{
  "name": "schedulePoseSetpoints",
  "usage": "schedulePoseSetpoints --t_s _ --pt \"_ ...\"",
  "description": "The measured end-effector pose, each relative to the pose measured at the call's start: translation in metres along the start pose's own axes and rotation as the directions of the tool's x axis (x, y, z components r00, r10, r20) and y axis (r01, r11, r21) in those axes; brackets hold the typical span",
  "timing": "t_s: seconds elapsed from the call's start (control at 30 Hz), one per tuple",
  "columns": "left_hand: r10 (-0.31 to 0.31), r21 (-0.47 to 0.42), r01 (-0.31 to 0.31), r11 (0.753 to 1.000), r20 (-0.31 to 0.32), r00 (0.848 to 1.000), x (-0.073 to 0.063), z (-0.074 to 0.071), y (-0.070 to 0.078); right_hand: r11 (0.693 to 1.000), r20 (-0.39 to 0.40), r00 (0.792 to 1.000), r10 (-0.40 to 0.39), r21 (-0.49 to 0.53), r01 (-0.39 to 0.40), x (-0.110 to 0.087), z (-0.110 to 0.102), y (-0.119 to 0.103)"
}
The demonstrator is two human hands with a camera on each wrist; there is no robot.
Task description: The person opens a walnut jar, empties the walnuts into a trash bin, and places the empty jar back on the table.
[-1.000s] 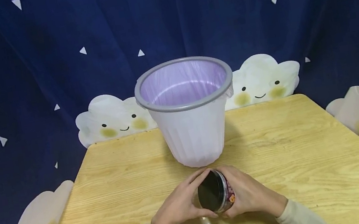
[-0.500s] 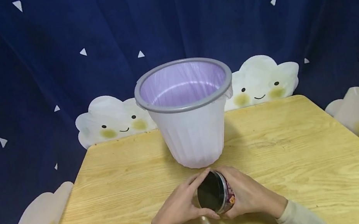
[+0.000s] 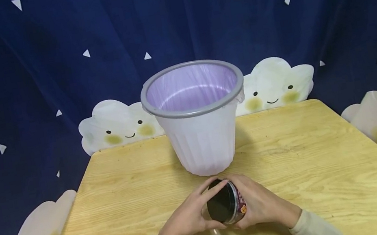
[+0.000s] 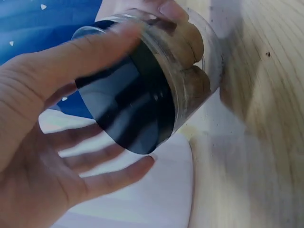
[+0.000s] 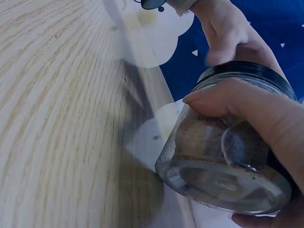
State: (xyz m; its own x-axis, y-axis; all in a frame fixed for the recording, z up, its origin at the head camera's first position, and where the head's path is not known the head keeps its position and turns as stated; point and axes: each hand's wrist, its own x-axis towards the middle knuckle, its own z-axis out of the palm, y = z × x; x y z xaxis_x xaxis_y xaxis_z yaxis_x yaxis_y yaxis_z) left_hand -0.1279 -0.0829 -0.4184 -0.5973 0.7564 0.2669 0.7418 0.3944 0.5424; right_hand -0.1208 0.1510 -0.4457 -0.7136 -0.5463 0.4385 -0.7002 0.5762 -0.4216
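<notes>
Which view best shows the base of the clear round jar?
Right wrist: the clear round base shows large, mostly unobstructed. Left wrist catches only its edge; head shows none, it faces away behind the right hand.

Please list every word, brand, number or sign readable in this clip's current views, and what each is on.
Nothing can be read for certain, so there is nothing to quote.
Jar label: pale marks like lettering and an orange emblem, too small and blurred to read.
Black lid: no lettering shows.
Bin: no lettering shows.
Curtain: white triangles and smiling clouds, no writing seen.
</notes>
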Motion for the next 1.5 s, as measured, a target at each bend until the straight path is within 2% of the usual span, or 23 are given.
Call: schedulePoseSetpoints --t_s 0.07,0.13,0.27,0.33,0.53,0.6,0.73,0.83,0.93,1.03,1.23,1.3,1.4,1.5 --pt "-0.04 -0.009 0.04 0.999 -0.016 0.999 -0.0002 0.0002 0.0016 1.0 -0.003 1.0 0.004 0.005 -0.004 0.0002 -0.0002 0.0005" --pt "-0.046 -0.006 0.046 0.999 -0.022 0.999 0.0005 -0.0002 0.0022 1.0 -0.006 1.0 0.006 0.005 -0.005 0.0011 -0.0007 0.0008" --pt "0.03 0.024 -0.03 0.999 -0.005 1.0 0.0016 -0.0007 -0.0001 1.0 -0.014 1.0 -0.003 0.004 0.003 0.002 -0.0005 0.0016" --pt "0.044 0.023 -0.044 0.999 0.004 0.999 0.0015 -0.0005 -0.0012 1.0 -0.013 1.0 -0.009 0.008 0.009 0.0014 0.0002 0.0014" --pt "-0.063 -0.026 0.062 0.998 -0.035 0.997 -0.0012 0.0032 -0.0008 1.0 -0.017 1.0 -0.002 0.029 0.002 -0.0012 0.0026 0.0015" --pt "-0.076 -0.024 0.075 0.997 -0.033 0.997 -0.0027 0.0047 0.0 0.999 -0.014 1.0 -0.003 0.037 0.003 -0.003 0.0033 0.0016" --pt "-0.054 0.0 0.054 0.999 -0.01 0.999 -0.005 0.0061 0.0008 0.999 -0.001 1.0 -0.014 0.045 0.014 -0.0054 0.0044 0.0016" --pt "-0.037 -0.002 0.037 0.999 -0.023 0.999 -0.0037 0.0054 -0.0002 0.998 -0.005 1.0 -0.015 0.061 0.016 -0.004 0.0043 0.002" --pt "-0.052 -0.022 0.051 0.998 -0.044 0.998 -0.0027 0.0046 -0.0011 0.997 -0.009 1.0 -0.013 0.078 0.014 -0.0026 0.0042 0.0021" --pt "-0.061 -0.029 0.06 0.998 -0.037 0.997 -0.0041 0.0044 -0.0009 0.996 0.008 1.0 -0.012 0.084 0.011 -0.0028 0.0047 0.0015" --pt "0.043 0.019 -0.042 0.999 -0.027 0.999 -0.0002 0.003 -0.0024 0.999 0.002 1.0 0.003 0.042 -0.003 -0.0014 0.0036 -0.0008" --pt "0.034 0.01 -0.034 0.999 -0.037 0.999 0.001 0.002 -0.0027 0.999 0.001 1.0 0.01 0.035 -0.01 0.0004 0.0028 -0.0017" --pt "-0.018 -0.008 0.017 1.0 -0.043 0.999 -0.0002 0.0011 -0.0017 0.999 0.015 1.0 0.016 0.035 -0.017 0.002 0.0025 -0.0033" --pt "0.009 0.014 -0.008 1.0 -0.037 0.999 -0.0014 0.0011 -0.0019 1.0 0.019 1.0 0.011 0.022 -0.012 0.0011 0.0029 -0.0048"
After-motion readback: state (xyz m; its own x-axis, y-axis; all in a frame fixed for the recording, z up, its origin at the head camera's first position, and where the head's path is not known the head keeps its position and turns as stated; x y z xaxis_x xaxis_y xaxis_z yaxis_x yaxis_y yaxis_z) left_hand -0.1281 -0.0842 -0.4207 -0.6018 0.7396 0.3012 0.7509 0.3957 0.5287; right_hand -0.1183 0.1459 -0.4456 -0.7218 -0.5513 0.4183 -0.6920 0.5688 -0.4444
